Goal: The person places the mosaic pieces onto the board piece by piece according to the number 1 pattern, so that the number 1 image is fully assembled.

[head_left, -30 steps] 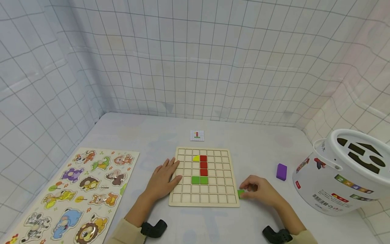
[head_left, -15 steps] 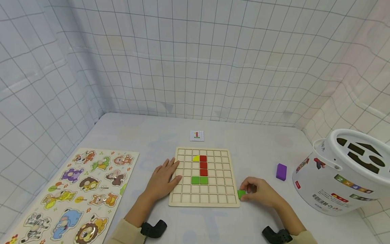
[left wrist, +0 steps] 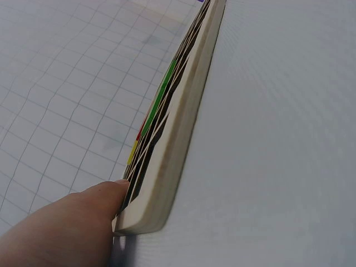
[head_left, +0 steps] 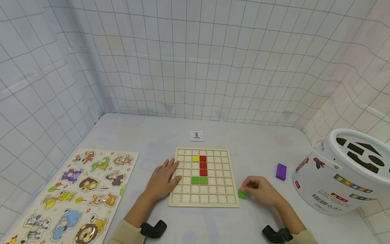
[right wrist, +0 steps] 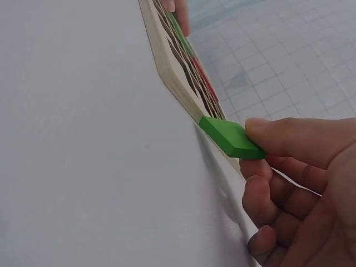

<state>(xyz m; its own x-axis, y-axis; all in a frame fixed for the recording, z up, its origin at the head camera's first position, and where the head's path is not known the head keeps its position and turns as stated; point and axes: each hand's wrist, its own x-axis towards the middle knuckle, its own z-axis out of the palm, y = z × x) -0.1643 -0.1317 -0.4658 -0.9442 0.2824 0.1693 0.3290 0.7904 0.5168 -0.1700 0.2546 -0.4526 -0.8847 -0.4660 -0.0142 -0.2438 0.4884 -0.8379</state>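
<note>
My right hand pinches a green square tile between thumb and forefinger, just off the right edge of a wooden grid board. The other fingers curl underneath the tile in the right wrist view. My left hand lies flat with spread fingers on the board's left edge; in the left wrist view its thumb rests over the rim. Set in the board are a yellow piece with a rounded corner, a column of three red squares and two green squares below.
A small printed card lies behind the board. To the right are a purple block and a white bucket with a cut-out lid. An animal puzzle board lies at the left. Grid-patterned cloth walls surround the table.
The green tile in my right hand has tilted and turned slightly, shifting a little away from the board's edge. My left hand stays in place.
</note>
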